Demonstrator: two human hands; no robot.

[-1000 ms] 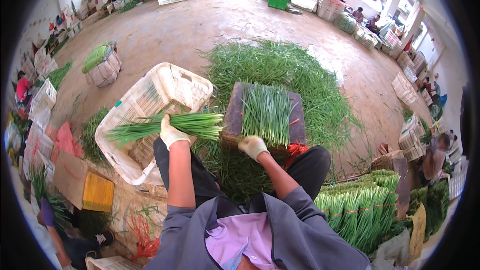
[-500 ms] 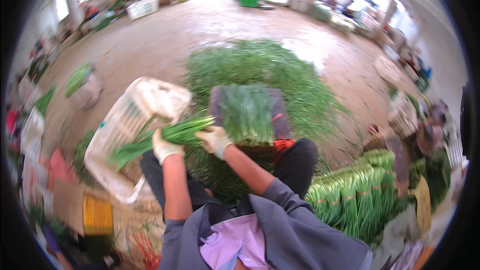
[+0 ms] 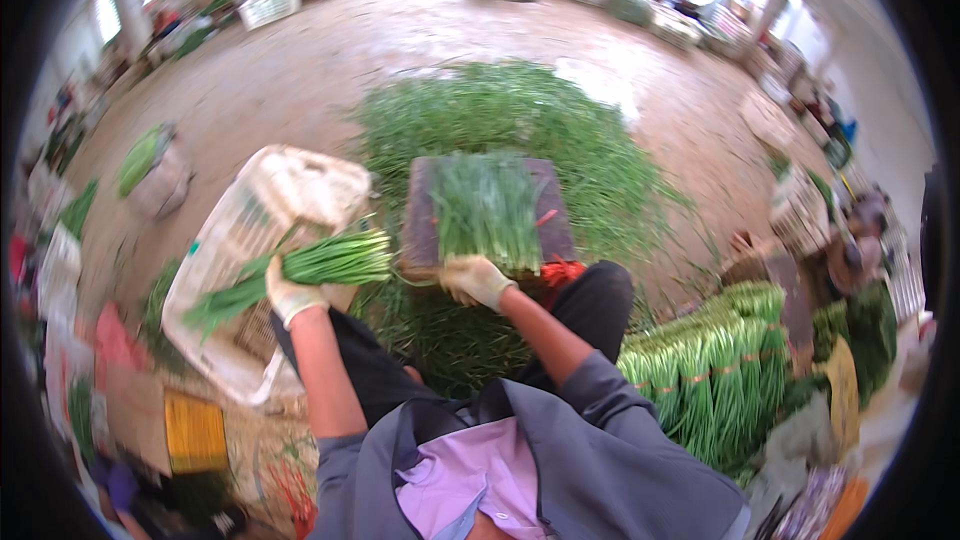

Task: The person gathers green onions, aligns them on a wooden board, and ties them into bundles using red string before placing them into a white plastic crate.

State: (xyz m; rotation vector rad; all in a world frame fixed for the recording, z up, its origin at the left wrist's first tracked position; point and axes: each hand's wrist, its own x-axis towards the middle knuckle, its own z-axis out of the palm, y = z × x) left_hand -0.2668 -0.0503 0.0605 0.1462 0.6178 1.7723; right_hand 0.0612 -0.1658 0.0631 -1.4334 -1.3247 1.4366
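Note:
My left hand (image 3: 290,292), in a pale glove, is closed around a bunch of chives (image 3: 340,258). The white stalk ends point right, and the leaves trail left over a white plastic crate (image 3: 232,202). My right hand (image 3: 478,282), also gloved, is at the near edge of a dark board (image 3: 420,202), just below the stalk ends of a loose pile of chives (image 3: 485,210) lying on it. Its fingers are smeared by motion, so what they hold, if anything, is unclear. Red ties (image 3: 563,272) lie by the board's near right corner.
Cut green leaves (image 3: 600,175) cover the floor around and beyond the board. Tied chive bundles (image 3: 700,370) stand in rows at my right. A cardboard box (image 3: 140,415) is at the lower left. Another person (image 3: 858,250) sits at the far right.
My right hand has let go of the bunch and moved right to the board's near edge. My left hand, still gripping the bunch, has shifted slightly left.

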